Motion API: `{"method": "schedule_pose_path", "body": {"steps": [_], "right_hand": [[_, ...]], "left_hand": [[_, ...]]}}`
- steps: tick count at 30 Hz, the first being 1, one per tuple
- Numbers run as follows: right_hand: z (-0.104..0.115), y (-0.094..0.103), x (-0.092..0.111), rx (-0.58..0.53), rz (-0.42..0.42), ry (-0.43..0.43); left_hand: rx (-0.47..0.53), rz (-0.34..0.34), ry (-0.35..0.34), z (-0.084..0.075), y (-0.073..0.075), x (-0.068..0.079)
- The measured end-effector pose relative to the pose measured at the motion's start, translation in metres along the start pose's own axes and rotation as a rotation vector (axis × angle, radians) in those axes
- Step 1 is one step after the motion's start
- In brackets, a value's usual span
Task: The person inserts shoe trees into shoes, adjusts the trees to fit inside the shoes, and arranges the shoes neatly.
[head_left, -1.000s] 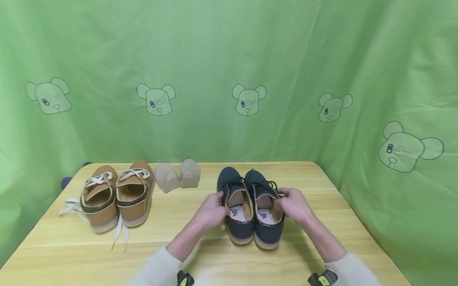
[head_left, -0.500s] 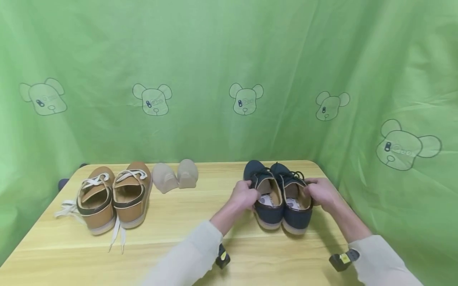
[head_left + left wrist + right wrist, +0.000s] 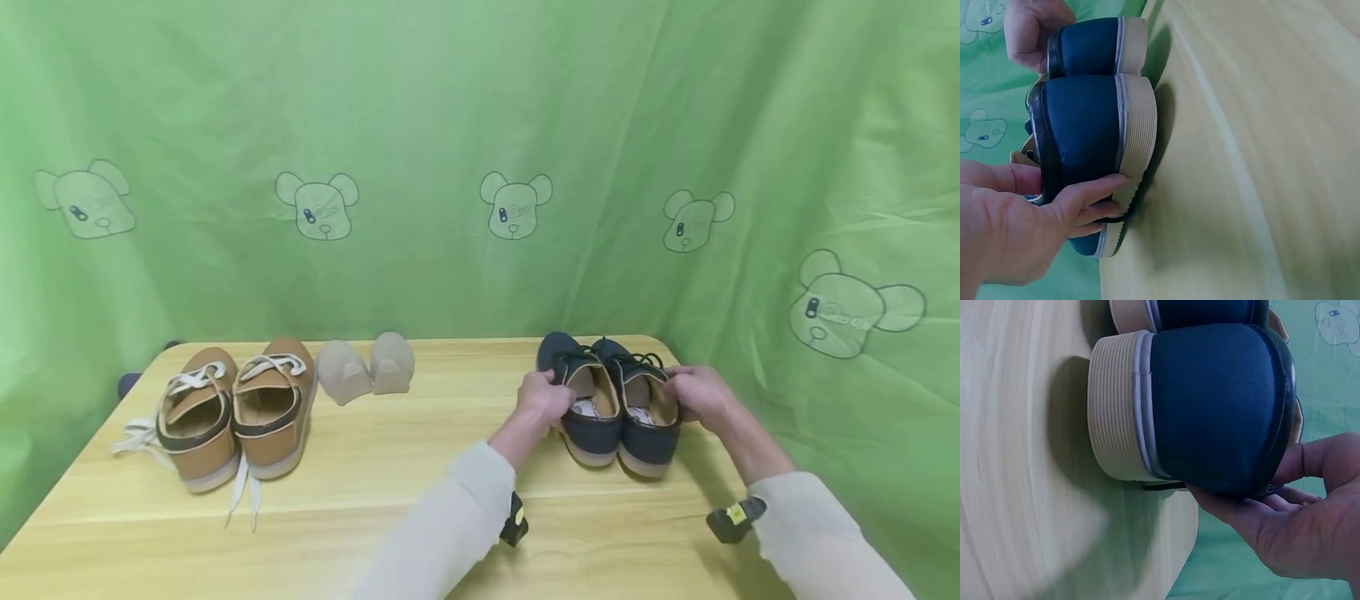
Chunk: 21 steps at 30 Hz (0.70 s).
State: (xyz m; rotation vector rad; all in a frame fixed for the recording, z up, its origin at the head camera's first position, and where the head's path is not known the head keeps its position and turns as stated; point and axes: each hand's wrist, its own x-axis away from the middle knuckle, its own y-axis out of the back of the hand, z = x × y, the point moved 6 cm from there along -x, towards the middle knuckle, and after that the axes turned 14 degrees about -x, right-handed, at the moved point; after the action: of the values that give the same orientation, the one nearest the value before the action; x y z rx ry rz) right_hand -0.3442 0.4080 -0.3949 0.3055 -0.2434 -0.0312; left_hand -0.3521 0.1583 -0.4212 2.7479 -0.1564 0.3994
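Two navy lace-up shoes stand side by side at the right of the table, toes facing the curtain. My left hand grips the left navy shoe by its outer side, thumb inside the opening and fingers along the outside. On the other side, my right hand pinches the collar of the right navy shoe likewise. Both wrist views show the heels close up, the left shoe's heel and the right shoe's heel. Whether the soles touch the table, I cannot tell.
A pair of tan shoes with white laces, the left tan shoe and right tan shoe, stands at the table's left. Beside them lie two beige toe-shaped inserts. A green curtain surrounds the wooden table.
Both hands have carried the navy shoes together to the right and a little toward the back of the table. The tan shoes and inserts have stayed in place.
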Motion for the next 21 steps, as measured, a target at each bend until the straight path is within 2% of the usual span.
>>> {"method": "schedule_pose_path", "body": {"steps": [6,13,17,21], "right_hand": [[-0.012,0.005,-0.002,-0.018,0.013,-0.013],[-0.017,0.005,-0.004,-0.037,0.021,-0.013],[-0.015,0.0,-0.001,-0.031,0.103,-0.023],[-0.011,-0.002,0.006,0.011,0.184,-0.037]], "left_hand": [[0.008,-0.019,-0.012,0.004,-0.007,0.0],[-0.034,-0.038,-0.042,0.006,-0.008,0.002],[-0.112,0.005,-0.078,0.005,-0.007,0.006],[-0.25,0.061,-0.119,0.003,-0.005,0.014]]}}
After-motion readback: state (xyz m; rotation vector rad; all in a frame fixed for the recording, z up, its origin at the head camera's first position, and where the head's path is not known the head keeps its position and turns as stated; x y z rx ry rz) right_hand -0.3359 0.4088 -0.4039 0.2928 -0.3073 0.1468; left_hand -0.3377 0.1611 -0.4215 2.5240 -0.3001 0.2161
